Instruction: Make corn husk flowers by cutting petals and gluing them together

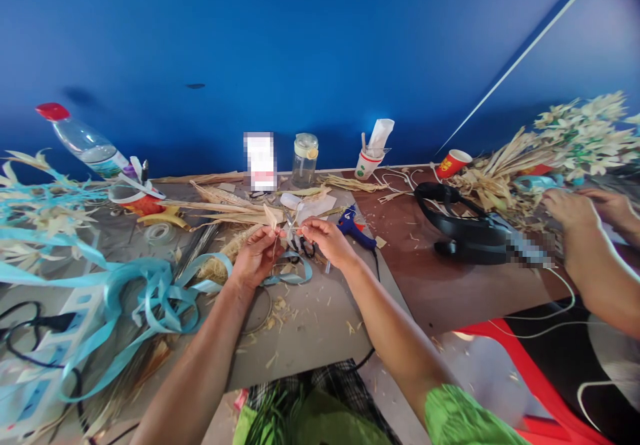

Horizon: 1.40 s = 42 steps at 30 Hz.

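Observation:
My left hand (pixel 257 253) is closed in a pinch on a small piece of pale corn husk (pixel 271 217) that stands up above the fingertips. Close to its right, the thumb and fingers of my right hand (pixel 327 239) are pressed together at the same height. What they hold is too small to make out. Just behind the fingertips lie long dry husk strips (pixel 230 206) and a sheet of white paper (pixel 320 209). A blue glue gun (pixel 356 227) rests on the table, right of my right hand.
Light-blue ribbon (pixel 145 285) is heaped at left, near a power strip (pixel 55 358). A bottle (pixel 90 145), a lidded jar (pixel 305 161) and a paper cup (pixel 370 165) line the back. At right are a black headset-like object (pixel 457 225) and another person's hands (pixel 573 211).

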Each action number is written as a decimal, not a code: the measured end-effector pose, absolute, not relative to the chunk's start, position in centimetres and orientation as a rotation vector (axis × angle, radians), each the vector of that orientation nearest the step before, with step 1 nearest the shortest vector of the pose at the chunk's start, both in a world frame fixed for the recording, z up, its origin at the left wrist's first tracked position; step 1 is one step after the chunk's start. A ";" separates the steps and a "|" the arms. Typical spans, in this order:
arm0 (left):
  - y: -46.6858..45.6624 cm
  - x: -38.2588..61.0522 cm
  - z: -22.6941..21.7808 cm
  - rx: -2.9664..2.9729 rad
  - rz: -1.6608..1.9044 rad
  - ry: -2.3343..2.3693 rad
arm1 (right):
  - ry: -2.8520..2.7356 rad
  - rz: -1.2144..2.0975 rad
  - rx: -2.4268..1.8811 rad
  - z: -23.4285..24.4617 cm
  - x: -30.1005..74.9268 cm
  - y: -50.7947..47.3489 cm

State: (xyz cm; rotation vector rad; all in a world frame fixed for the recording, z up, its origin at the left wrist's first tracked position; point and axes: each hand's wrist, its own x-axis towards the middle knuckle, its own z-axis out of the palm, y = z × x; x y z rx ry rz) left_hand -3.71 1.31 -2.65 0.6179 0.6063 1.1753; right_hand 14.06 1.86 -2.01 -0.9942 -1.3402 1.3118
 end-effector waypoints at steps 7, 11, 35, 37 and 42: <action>1.2 -3.4 -2.9 0.662 1.129 0.648 | -0.820 1.855 -0.657 -1.6 13.0 1.2; 1.1 -3.3 -3.1 0.669 1.093 0.661 | -0.726 1.872 -0.598 -1.5 12.9 1.3; 0.7 -2.8 -2.8 0.668 1.036 0.667 | -0.704 1.701 -0.628 -2.1 12.4 1.6; 0.7 -2.8 -2.7 0.665 1.057 0.678 | -0.697 1.697 -0.644 -2.1 12.4 1.7; 1.0 -3.3 -2.8 0.654 1.137 0.635 | -0.712 1.671 -0.790 -2.1 12.5 1.8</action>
